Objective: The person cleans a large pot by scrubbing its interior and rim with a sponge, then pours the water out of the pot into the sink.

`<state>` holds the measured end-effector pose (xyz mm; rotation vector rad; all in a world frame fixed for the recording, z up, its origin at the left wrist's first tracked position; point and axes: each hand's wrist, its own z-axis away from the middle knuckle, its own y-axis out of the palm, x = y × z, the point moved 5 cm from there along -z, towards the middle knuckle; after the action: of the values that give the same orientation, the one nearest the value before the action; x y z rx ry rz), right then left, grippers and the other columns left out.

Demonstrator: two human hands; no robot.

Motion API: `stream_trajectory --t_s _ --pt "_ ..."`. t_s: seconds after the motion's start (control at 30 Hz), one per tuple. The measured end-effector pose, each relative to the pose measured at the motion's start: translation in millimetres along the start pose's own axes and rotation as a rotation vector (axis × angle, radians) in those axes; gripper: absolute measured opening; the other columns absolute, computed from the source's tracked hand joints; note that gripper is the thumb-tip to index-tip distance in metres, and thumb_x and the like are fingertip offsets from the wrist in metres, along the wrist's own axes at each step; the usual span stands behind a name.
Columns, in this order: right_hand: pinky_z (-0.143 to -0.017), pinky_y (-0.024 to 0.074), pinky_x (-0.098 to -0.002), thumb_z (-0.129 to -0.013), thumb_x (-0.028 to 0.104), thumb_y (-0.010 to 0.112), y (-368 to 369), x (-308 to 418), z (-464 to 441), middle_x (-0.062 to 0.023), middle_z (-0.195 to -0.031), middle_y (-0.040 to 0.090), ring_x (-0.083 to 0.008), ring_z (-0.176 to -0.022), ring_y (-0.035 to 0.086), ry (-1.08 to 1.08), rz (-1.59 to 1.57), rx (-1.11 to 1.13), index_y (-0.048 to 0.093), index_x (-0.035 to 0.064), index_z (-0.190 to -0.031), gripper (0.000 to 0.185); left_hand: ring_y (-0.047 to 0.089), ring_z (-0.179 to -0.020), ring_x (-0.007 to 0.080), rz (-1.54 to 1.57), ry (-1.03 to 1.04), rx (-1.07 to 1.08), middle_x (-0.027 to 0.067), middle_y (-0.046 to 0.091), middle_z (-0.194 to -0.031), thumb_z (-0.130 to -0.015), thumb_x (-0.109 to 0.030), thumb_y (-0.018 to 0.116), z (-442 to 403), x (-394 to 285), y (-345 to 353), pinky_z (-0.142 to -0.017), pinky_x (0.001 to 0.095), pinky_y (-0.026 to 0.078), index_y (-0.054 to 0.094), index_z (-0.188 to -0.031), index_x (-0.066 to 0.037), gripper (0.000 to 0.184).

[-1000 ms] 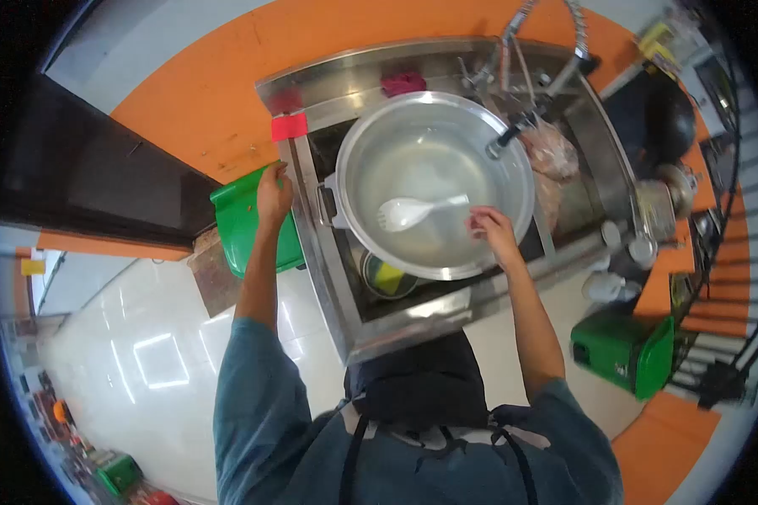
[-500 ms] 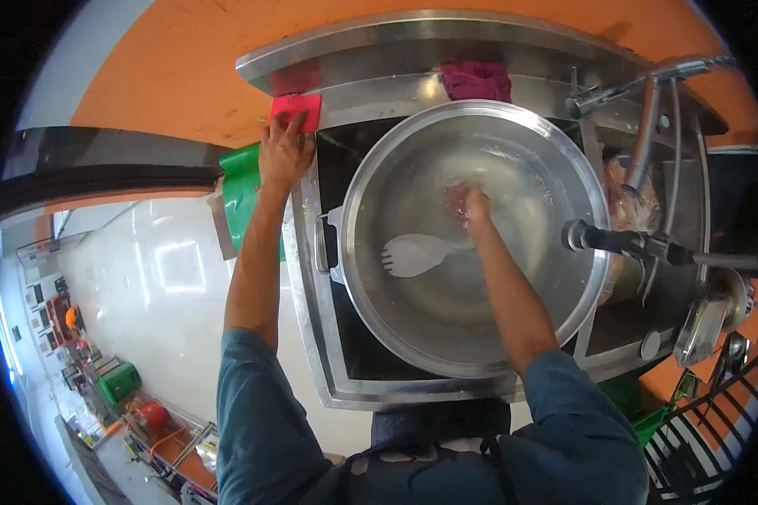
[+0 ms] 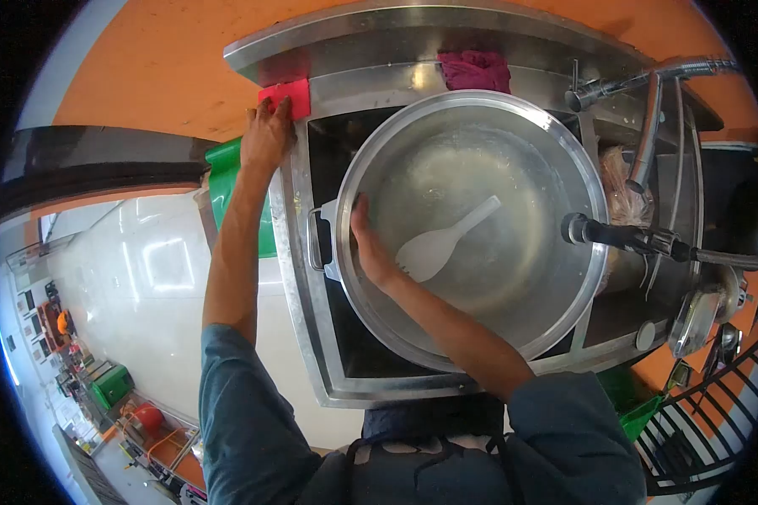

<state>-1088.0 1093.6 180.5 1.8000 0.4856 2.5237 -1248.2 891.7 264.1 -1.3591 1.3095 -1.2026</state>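
Nearest, two blue-grey fabric sleeves (image 3: 236,396) led forward to bare hands. The right hand (image 3: 370,240) was inside a large round silver metal pot (image 3: 590,178), its fingers extended along the left inner wall with nothing visible in them; whether the skin touched the metal could not be told. Just beside that wrist, a white flat plastic paddle (image 3: 436,248) lay loose in the pot's cloudy water (image 3: 480,295), its handle angled away to the right. The pot stood within the rectangular stainless-steel sink (image 3: 303,311).

Farther off, the left hand (image 3: 265,139) had its fingertips on the near edge of a flat red rectangular pad (image 3: 295,91) at the sink's far left corner; the view did not show whether they pinched it. The pad lay flat, not lifted. Work seemed to be partway: the pot held water and a hand had reached its wall, yet the pad was not in the pot and the paddle was not taken out.

Beyond, a crumpled purple cloth (image 3: 476,71) lay on the back ledge, before an orange wall (image 3: 168,76).
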Motion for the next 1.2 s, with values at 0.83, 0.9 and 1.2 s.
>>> stream_trajectory --t_s 0.83,0.9,1.2 --pt "-0.086 0.0473 -0.0280 -0.094 0.017 0.060 -62 123 -13 -0.0071 -0.108 0.065 -0.0142 -0.098 0.061 0.212 -0.389 0.219 0.060 0.0003 -0.116 0.028 0.061 -0.085 0.0081 1.935 -0.848 0.017 0.0039 0.064 -0.097 -0.095 -0.010 0.055 139 -139 -60 -0.073 0.0235 0.050 0.056 -0.110 -0.003 0.017" --pt "-0.086 0.0482 -0.0286 -0.092 0.013 0.062 -89 105 2 -0.0065 -0.109 0.065 -0.0136 -0.098 0.061 0.093 -0.035 0.199 0.060 0.0012 -0.116 0.027 0.062 -0.085 0.0111 1.891 -0.794 -0.018 0.0053 0.065 -0.098 -0.094 -0.010 0.055 159 -167 -31 -0.074 0.0262 0.051 0.056 -0.113 -0.001 0.021" --pt "-0.082 0.0492 -0.0298 -0.097 0.018 0.056 -169 33 88 -0.0047 -0.100 0.068 -0.0154 -0.089 0.063 0.321 -0.027 0.000 0.064 0.0022 -0.114 0.025 0.061 -0.092 0.0326 1.137 -0.310 0.181 0.0167 0.063 -0.098 -0.084 -0.003 0.057 222 -240 -48 -0.082 0.0397 0.049 0.059 -0.116 -0.002 0.032"
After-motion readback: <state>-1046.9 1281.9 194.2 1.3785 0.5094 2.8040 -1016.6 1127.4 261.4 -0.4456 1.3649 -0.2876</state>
